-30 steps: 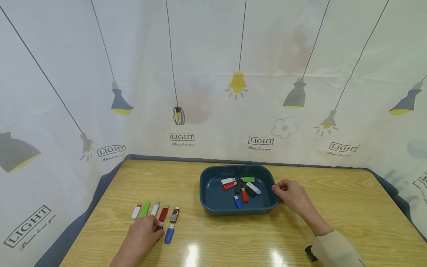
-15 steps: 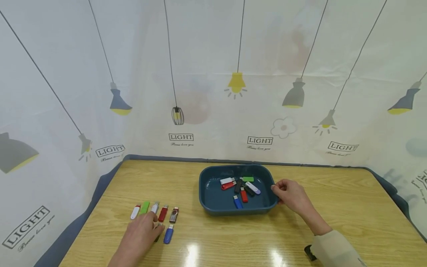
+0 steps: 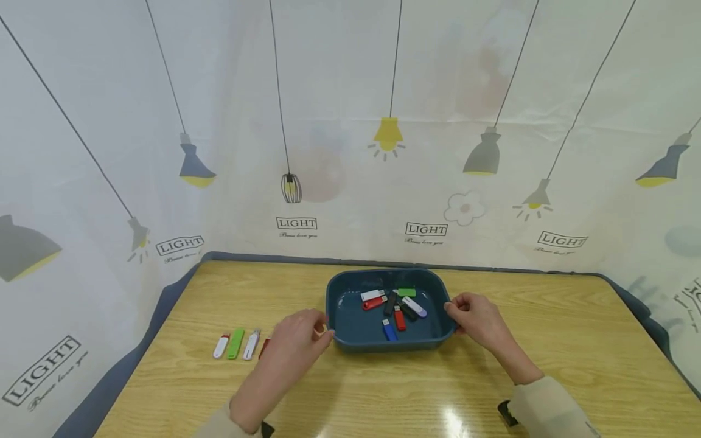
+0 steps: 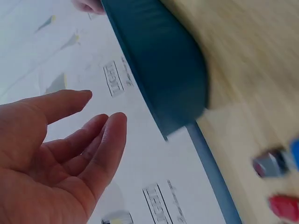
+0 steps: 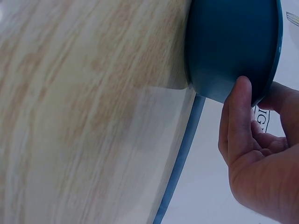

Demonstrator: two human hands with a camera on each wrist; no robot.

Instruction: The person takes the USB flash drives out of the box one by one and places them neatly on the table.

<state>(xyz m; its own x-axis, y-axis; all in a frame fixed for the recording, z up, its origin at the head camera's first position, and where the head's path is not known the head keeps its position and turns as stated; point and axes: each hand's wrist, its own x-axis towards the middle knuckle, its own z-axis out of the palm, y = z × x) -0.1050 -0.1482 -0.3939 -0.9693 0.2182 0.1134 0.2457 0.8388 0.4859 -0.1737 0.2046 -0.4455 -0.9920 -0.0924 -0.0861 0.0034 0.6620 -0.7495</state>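
Note:
A dark blue plastic basin with several USB flash drives lying in it stands near the table's middle. At its right end my right hand pinches the rim, thumb inside and fingers against the outer wall in the right wrist view. My left hand is by the basin's left end with nothing in it. In the left wrist view a gap shows between thumb and fingers, apart from the basin. A white-and-red flash drive, a green one and a white one lie in a row; my left forearm hides others.
Inside the basin lie a blue flash drive, a red one, a green one and others. A white curtain printed with lamps hangs behind the wooden table.
My left hand has left the black flash drive in the row on the table and moved right and up to the basin's left end. The right hand stays on the rim.

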